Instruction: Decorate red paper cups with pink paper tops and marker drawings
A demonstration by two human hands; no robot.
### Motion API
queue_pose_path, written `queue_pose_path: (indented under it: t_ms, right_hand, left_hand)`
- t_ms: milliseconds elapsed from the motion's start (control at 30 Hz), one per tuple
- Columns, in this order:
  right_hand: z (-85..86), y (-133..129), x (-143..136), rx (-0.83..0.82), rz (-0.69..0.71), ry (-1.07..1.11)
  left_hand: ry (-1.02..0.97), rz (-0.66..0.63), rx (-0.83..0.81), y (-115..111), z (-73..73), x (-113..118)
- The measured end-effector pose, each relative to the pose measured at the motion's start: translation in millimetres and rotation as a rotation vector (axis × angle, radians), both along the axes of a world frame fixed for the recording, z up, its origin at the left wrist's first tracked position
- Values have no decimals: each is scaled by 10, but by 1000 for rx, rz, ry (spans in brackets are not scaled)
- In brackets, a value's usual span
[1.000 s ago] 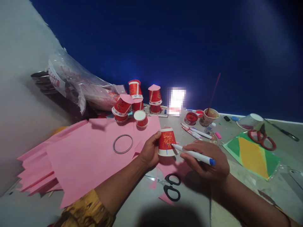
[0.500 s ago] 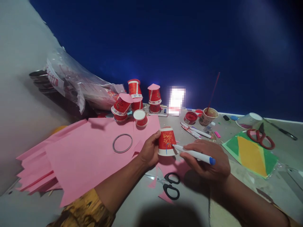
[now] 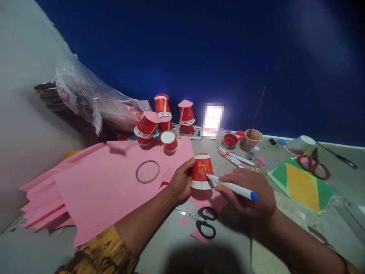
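A red paper cup [image 3: 199, 166] with gold writing is held upside down, its white rim at the bottom. My left hand [image 3: 181, 179] grips it from the left side, thumb on the wall. In my right hand [image 3: 251, 190] is a white marker [image 3: 232, 186] with a blue end, its tip touching the cup's front. Blue lines show on the cup near that tip. Black-handled scissors [image 3: 205, 229] lie below the cup, among pink paper scraps [image 3: 199, 236]. Large pink paper sheets [image 3: 97, 190] spread to the left, with a grey ring [image 3: 147, 171] on them.
Several stacked red cups [image 3: 186, 114] with pink tops stand at the back, beside a glowing, blurred screen [image 3: 212, 120]. To the right are a red paint jar [image 3: 229, 141], markers [image 3: 242, 159], a cup with a stick [image 3: 251, 140], red-handled scissors [image 3: 322, 171] and a green-yellow packet [image 3: 302, 188].
The marker tip has shifted slightly left across the cup's front, moving with my right hand. My left hand still holds the cup, which has barely moved.
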State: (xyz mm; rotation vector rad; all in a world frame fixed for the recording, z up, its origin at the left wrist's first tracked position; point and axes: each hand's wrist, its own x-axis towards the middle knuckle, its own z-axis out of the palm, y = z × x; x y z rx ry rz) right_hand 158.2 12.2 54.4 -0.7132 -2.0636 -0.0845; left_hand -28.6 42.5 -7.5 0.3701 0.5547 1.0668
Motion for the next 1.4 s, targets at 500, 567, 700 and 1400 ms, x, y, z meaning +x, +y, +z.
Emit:
queue_pose_path:
  t_ms: [500,567,700,1400]
  right_hand:
    - [29,-31,5,1,-24,-31]
    - [28,-33,6,0,-42,-19]
    - [61,-43,15,-23,-39,-10]
    - [64,-27,16,4,-7,-19]
  left_hand:
    - [-28,-7,-25,-3,14,-3]
    - [-30,2,-38,0,23,-5]
    - [-30,11,-52,2,52,-4]
    - [-59,0,-76,-13,29,26]
